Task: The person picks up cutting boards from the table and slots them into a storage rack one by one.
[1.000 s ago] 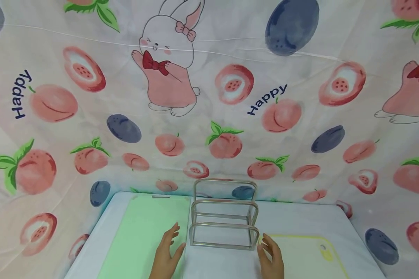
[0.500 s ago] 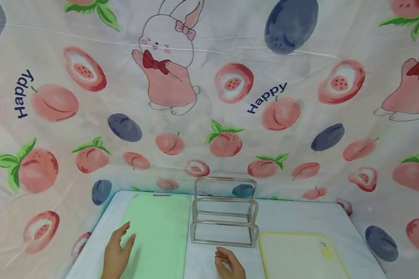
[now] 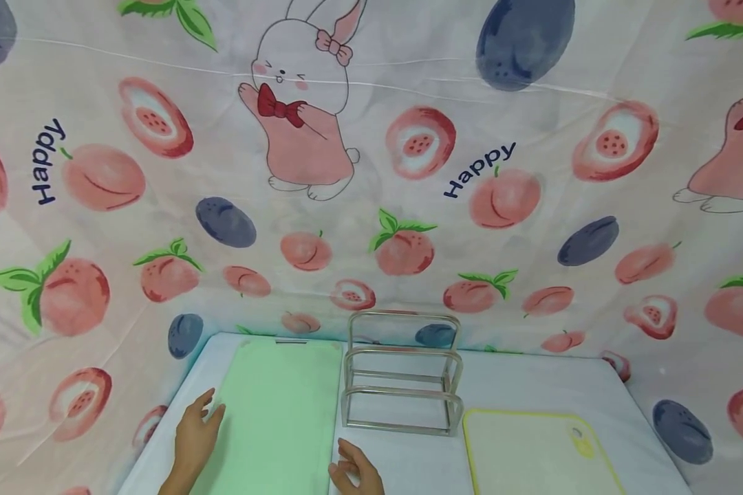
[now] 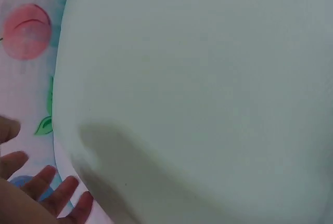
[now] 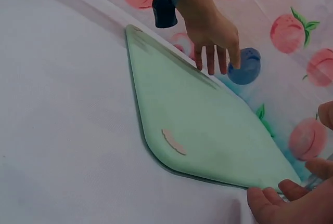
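Green board (image 3: 278, 405), not yet held, lies just left of the metal rack (image 3: 402, 392)

The step seems to be taking hold of the board: left hand (image 3: 197, 432) at the edge farther from the rack, right hand (image 3: 359, 469) by the edge closer to it; on both, thumb and fingers are apart and grip nothing, contact unclear; the next move likely calls for closing on both edges together
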### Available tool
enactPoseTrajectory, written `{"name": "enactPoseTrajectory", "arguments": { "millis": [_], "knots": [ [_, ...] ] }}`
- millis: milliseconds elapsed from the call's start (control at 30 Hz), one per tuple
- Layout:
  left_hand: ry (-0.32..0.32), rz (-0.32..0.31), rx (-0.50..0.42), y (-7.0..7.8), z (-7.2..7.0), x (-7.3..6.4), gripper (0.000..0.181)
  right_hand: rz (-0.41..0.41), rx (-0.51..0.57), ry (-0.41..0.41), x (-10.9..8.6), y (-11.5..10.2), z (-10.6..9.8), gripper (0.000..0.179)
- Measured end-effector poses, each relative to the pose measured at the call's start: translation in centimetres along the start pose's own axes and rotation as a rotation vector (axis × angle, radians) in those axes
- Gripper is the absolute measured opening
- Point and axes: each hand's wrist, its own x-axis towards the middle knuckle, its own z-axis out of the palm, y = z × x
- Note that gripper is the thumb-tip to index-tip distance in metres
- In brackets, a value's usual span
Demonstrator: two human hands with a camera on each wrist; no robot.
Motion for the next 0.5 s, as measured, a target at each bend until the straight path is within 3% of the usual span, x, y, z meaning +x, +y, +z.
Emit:
{"name": "enactPoseTrajectory", "arguments": {
  "millis": [100, 233, 367, 500],
  "knots": [
    [-0.096, -0.01, 0.089, -0.4, -0.1, 0.5, 0.05, 0.009, 0.032, -0.025, 0.2, 0.5, 0.6, 0.052],
    [-0.155, -0.027, 0.168, -0.7, -0.5, 1.0, 0.048, 0.057, 0.077, -0.059, 0.4, 1.2, 1.1, 0.057],
    [-0.21, -0.092, 0.134, -0.9, -1.0, 1.9, 0.046, 0.047, 0.101, -0.075, 0.8, 1.6, 1.4, 0.061],
    [-0.242, -0.182, 0.036, -1.1, -1.1, 2.5, 0.046, 0.044, 0.181, -0.098, 1.2, 1.5, 1.4, 0.066]
  ]
}}
